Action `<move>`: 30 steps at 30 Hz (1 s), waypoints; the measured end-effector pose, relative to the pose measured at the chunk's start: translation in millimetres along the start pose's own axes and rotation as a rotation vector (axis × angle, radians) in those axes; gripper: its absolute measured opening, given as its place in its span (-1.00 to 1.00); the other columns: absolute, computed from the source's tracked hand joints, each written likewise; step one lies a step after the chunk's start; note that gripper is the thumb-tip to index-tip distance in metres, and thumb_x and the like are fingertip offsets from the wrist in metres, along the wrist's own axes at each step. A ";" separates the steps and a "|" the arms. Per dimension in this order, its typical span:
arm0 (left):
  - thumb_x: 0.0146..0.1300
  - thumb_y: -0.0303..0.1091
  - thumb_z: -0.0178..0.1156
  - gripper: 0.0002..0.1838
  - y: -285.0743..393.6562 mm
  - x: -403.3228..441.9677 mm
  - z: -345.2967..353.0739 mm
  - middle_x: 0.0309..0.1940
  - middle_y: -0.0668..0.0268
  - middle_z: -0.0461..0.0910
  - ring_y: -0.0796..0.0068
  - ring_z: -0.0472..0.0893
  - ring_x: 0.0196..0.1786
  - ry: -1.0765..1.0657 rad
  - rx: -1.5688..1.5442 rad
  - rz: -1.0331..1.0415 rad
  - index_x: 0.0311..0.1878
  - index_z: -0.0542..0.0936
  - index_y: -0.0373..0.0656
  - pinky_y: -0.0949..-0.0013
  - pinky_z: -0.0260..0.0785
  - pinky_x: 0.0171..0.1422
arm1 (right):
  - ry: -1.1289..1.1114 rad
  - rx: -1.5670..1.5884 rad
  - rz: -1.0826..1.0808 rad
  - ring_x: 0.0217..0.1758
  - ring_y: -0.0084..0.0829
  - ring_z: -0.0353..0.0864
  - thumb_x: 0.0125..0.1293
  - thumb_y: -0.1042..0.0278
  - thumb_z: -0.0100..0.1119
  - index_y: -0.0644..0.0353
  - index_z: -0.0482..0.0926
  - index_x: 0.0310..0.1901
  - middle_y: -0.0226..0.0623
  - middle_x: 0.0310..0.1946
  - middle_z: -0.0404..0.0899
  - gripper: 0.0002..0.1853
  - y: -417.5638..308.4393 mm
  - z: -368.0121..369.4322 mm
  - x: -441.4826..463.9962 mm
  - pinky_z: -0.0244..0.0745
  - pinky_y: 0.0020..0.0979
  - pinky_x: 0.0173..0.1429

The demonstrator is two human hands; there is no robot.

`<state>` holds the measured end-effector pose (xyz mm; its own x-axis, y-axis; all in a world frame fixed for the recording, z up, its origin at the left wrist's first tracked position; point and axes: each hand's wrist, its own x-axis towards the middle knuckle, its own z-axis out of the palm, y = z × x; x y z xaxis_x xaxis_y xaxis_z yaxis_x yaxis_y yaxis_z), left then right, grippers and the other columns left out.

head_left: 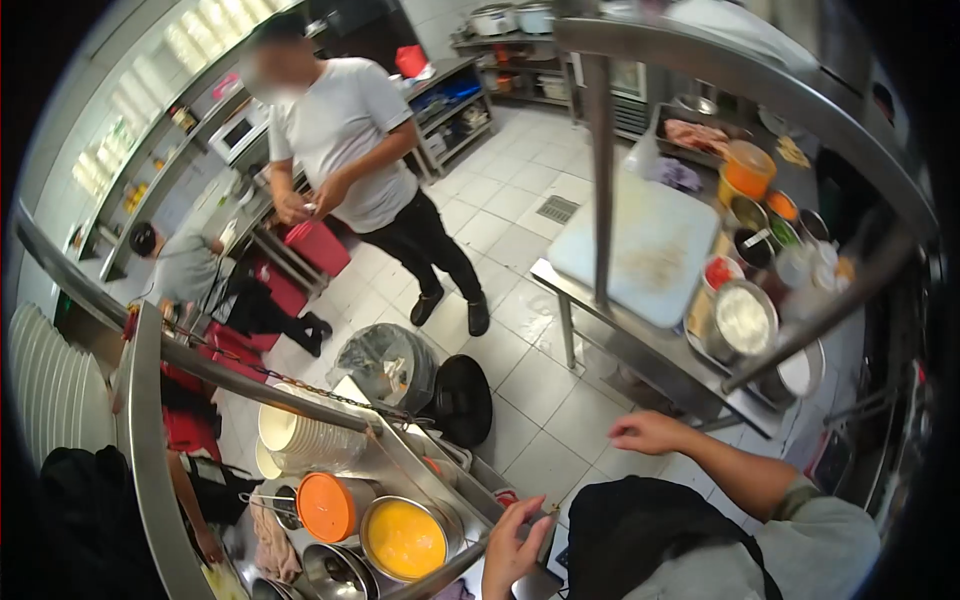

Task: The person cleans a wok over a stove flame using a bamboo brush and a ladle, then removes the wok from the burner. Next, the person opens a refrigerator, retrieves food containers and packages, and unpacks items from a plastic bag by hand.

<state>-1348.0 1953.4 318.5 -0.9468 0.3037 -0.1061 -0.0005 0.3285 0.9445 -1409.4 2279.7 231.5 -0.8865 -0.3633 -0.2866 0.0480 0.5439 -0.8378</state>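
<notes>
Neither of my hands has hold of anything I can see, so I'd call this a pause between grips rather than any handling under way. My left hand (515, 550) is open, fingers extended with the thumb apart, and my right hand (640, 432) is released too, its fingers loosely bent over the floor (570, 405). Nearest my left hand is the yellow liquid (405, 538), just off to its left in a metal pot (455, 522), with the orange-lidded tub (326, 507) beside that pot, on the side away from me. Ahead of my right hand is the counter (640, 343) with the white cutting board (640, 255), and ahead to its right a metal container of white stuff (745, 318). Shifting the pot would, I reckon, call for both hands and a level lift, since the liquid could slop over the open top
</notes>
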 end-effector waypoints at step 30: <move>0.41 -0.37 0.19 -0.61 18.2 248.3 -142.7 0.13 0.24 0.55 0.42 0.51 0.19 0.732 -0.186 -0.517 0.25 0.48 -0.28 0.38 0.32 0.31 | 0.244 1.174 0.203 -0.54 -0.56 0.47 0.34 0.31 0.12 0.03 0.47 -0.21 -0.47 -0.48 0.47 -0.93 -123.1 -95.6 750.8 0.43 -0.47 -0.53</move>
<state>-1629.0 1907.2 353.7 -0.7819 -0.5047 -0.3660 -0.4729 0.0976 0.8757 -2124.9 2012.3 163.8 -0.8715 -0.1308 -0.4725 0.4716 -0.4872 -0.7350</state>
